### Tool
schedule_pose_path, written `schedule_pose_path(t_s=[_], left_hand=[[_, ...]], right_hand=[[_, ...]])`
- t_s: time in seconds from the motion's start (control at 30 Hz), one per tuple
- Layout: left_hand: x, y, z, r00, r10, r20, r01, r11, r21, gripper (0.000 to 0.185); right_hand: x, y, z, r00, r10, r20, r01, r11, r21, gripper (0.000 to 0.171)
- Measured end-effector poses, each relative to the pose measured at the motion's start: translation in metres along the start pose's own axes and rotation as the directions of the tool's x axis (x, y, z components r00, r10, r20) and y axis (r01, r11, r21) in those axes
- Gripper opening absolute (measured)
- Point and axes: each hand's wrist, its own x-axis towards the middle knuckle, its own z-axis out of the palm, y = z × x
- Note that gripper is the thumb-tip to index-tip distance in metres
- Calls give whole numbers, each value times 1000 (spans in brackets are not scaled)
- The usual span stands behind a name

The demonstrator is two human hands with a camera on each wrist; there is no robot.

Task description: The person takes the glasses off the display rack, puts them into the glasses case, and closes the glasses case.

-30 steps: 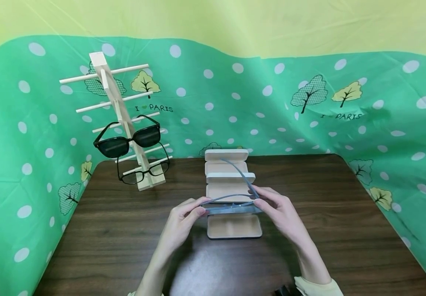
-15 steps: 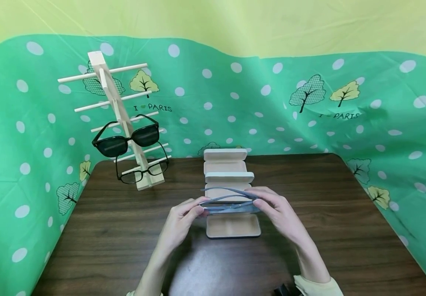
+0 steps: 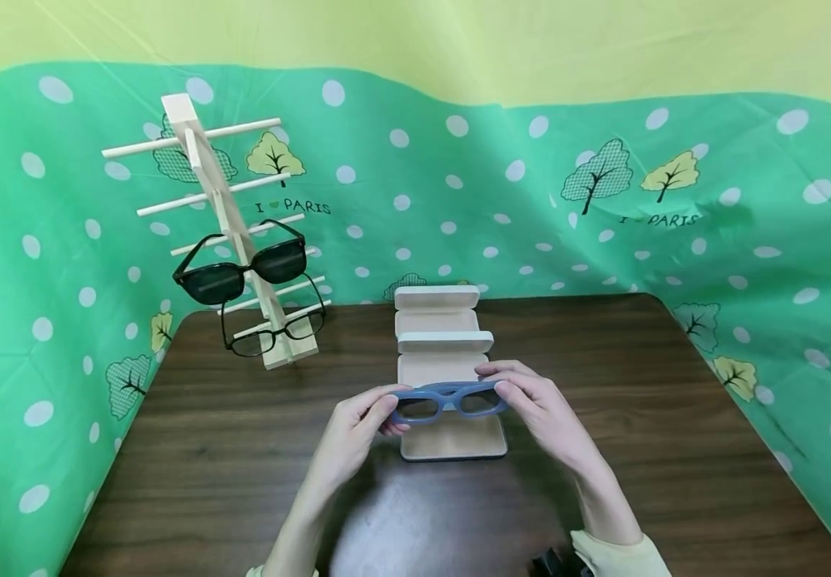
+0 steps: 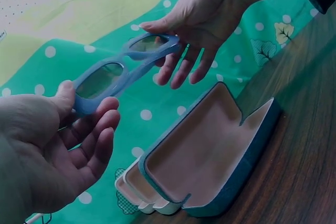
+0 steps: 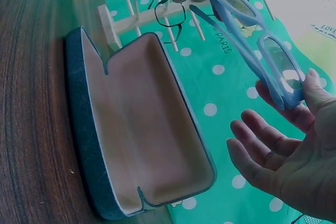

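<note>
A pair of blue-framed glasses (image 3: 449, 396) is held level in front of me, lenses facing me and temples folded behind. My left hand (image 3: 352, 434) pinches one end of the frame between thumb and fingers. At the other end, my right hand (image 3: 543, 410) pinches the frame, its remaining fingers spread loosely in the right wrist view. Under the glasses stands an open glasses case (image 5: 157, 124), dark teal outside with a beige lining. The lining (image 4: 194, 140) is bare in the left wrist view. In the head view, the glasses and hands cover part of this case.
Behind it stand further open white cases (image 3: 444, 343) in a row. At the back left, a wooden rack (image 3: 202, 168) with pegs carries black sunglasses (image 3: 215, 284) and thin-framed glasses (image 3: 276, 343). A green polka-dot cloth (image 3: 516, 200) hangs behind the brown table (image 3: 675, 449).
The raised temple has folded down behind the frame. The glasses have tipped so that their lenses face me; both hands keep their grip at the ends.
</note>
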Motion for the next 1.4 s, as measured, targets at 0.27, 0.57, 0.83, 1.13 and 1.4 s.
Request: schedule_pose_path(t_s=[0.27, 0.57, 0.83, 1.13, 1.4], left_hand=[[2, 1, 0, 998, -48, 39, 48, 999, -9, 27], [-1, 2, 0, 989, -135, 58, 131, 989, 65, 26], [-5, 0, 6, 987, -146, 71, 135, 980, 146, 30], [-9, -6, 13, 992, -120, -26, 123, 950, 286, 9], [-11, -17, 19, 988, -128, -84, 148, 946, 290, 12]], right_hand=[[-2, -2, -3, 996, 73, 41, -71, 996, -54, 28], [-5, -3, -3, 982, 163, 95, -156, 985, -73, 30], [-15, 4, -8, 970, 227, 91, -215, 969, -124, 31], [-29, 13, -5, 965, 256, 49, -247, 959, -140, 25], [-35, 22, 3, 931, 366, -8, -364, 924, -116, 30]])
